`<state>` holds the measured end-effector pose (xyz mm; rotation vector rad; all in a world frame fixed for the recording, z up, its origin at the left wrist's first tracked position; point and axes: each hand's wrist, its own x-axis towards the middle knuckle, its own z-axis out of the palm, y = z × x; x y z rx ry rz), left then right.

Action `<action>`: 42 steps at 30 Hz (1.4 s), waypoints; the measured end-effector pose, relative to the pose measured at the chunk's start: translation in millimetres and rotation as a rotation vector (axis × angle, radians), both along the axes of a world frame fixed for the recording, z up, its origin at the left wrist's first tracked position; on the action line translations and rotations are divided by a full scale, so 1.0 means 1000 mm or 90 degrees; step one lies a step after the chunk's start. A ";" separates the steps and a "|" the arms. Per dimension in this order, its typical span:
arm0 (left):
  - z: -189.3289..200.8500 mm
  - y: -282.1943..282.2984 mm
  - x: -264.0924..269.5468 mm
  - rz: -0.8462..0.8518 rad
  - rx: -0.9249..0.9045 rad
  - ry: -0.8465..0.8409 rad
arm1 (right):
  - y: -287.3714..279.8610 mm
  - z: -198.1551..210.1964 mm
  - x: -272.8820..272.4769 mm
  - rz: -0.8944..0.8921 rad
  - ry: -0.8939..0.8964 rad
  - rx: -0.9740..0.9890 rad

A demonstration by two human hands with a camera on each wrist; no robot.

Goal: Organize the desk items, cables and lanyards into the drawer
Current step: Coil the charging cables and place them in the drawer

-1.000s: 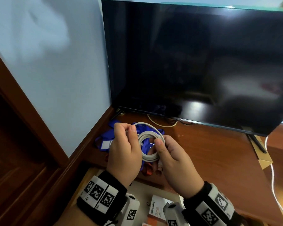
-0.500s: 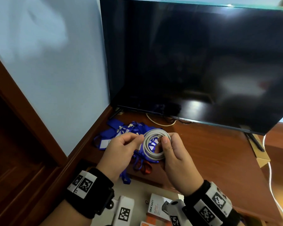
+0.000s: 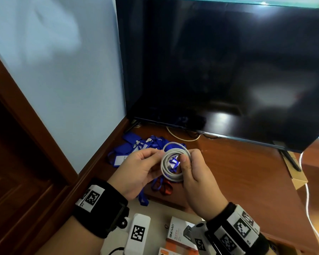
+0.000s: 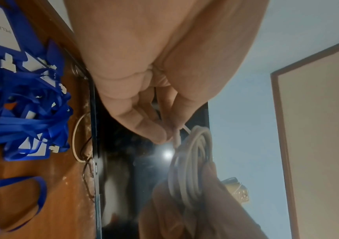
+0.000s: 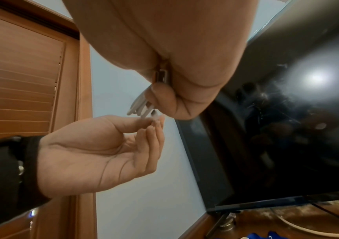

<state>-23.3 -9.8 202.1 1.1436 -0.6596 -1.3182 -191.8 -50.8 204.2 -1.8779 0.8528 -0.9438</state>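
Note:
A coiled white cable (image 3: pixel 175 163) is held in the air above the desk, between both hands. My right hand (image 3: pixel 195 173) grips the coil's right side, thumb across the loops. My left hand (image 3: pixel 139 167) pinches the cable's end at the coil's left edge; the left wrist view shows the pinched white cable (image 4: pixel 191 161) end, and the right wrist view the coiled cable (image 5: pixel 142 106) under my right thumb. A tangle of blue lanyards (image 3: pixel 136 146) with badge holders lies on the wooden desk (image 3: pixel 238 172) behind the hands. The open drawer (image 3: pixel 155 210) lies below the wrists.
A large dark monitor (image 3: pixel 219 70) stands at the back of the desk. In the drawer sit a white box (image 3: pixel 175 232) with printed text and some orange packaging. A red lanyard loop (image 3: pixel 167 188) hangs at the desk edge. A white cord (image 3: pixel 307 199) runs down on the right.
The hands have shifted the coil a little to the right and lower. My left hand has turned from gripping the coil's left side to pinching the cable's end.

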 end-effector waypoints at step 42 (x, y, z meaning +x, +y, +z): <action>0.012 0.030 -0.010 0.025 -0.288 -0.662 | -0.008 0.007 -0.004 0.032 0.072 -0.027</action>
